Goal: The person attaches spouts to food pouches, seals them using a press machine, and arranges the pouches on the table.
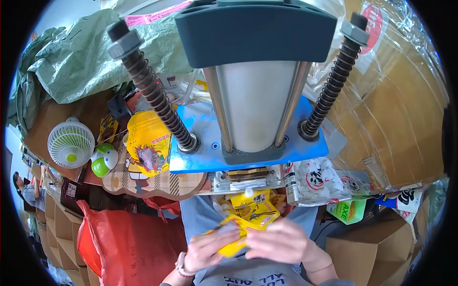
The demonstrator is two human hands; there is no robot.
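Low over my lap, my left hand [210, 248] has its fingers closed on one side of a yellow printed pouch [234, 248]. My right hand [281, 240], blurred by motion, grips the other side of that same pouch. More yellow pouches [260, 207] lie on my lap just beyond my fingers. Past them stands a press with a blue plate [248, 164], a grey cylinder [257, 105] and two spring-loaded bolts [329, 95]. A metal block [248, 176] sits under the plate. My fingertips on the pouch are partly smeared.
Left of the press, a stack of yellow pouches [148, 138] lies on a patterned board [167, 188], near a small white-green fan [71, 143]. A red sack [131, 248] stands at my left, an open cardboard box [372, 248] at my right. Another person [31, 190] is far left.
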